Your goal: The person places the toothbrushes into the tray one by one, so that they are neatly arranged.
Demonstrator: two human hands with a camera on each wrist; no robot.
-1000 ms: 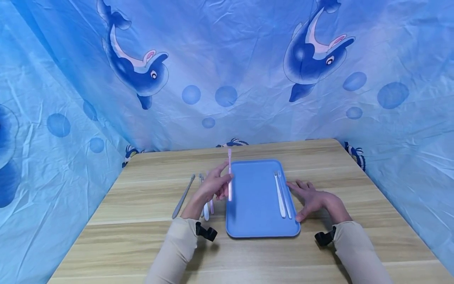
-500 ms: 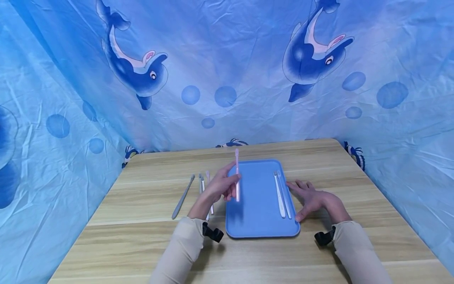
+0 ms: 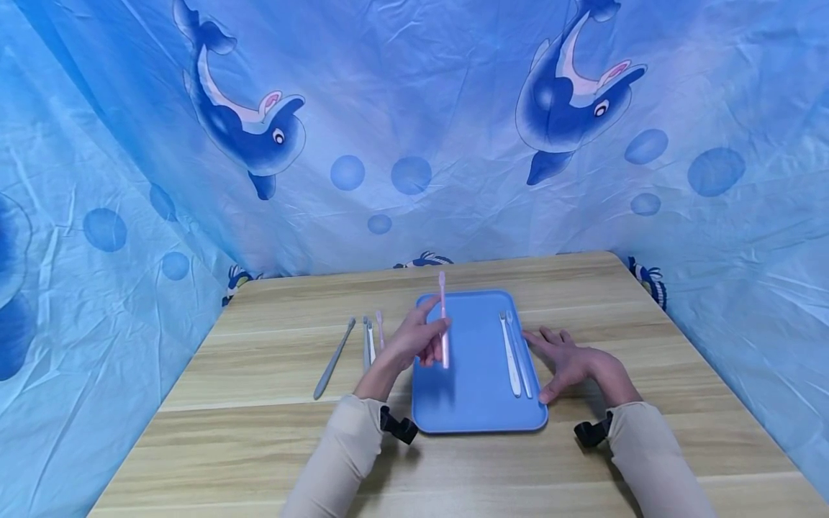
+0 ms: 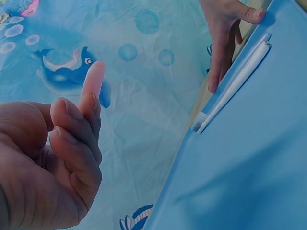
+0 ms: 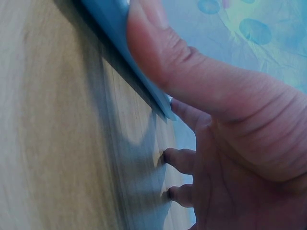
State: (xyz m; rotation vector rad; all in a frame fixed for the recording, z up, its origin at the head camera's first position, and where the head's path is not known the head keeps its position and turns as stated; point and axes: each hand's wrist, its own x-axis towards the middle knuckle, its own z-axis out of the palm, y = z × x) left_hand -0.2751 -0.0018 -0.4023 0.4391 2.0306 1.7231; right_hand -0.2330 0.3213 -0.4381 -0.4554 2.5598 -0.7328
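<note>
"One white toothbrush [image 3: 509,355] and one pale blue toothbrush [image 3: 520,357] lie side by side against the right wall of your blue tray [image 3: 476,411], heads toward the far end. Where do you have the pink toothbrush [image 3: 445,351]?"

"In your left hand [image 3: 414,338]. That grip is pinching the handle between thumb and fingers, raised above the left part of the tray, with a shadow falling on the tray floor. You point the head to the far side, probably so the brush runs the same way as the pair along the right wall."

"And why is your right hand [image 3: 573,365] down at the tray's right edge?"

"Likely to keep the tray from sliding under you. Your thumb rests on the rim by the near right corner; your fingers are spread, so that grip clasps nothing."

"What lies to the left on your tabletop [image 3: 246,453]?"

"A gray toothbrush [image 3: 334,360], slanted and apart. Right of it, a second gray toothbrush [image 3: 365,344], a second white toothbrush [image 3: 372,342] and a second pink toothbrush [image 3: 380,331] lie close together, their near ends hidden by your left arm. They seem grouped on that side to suit your left hand's reach."
</note>
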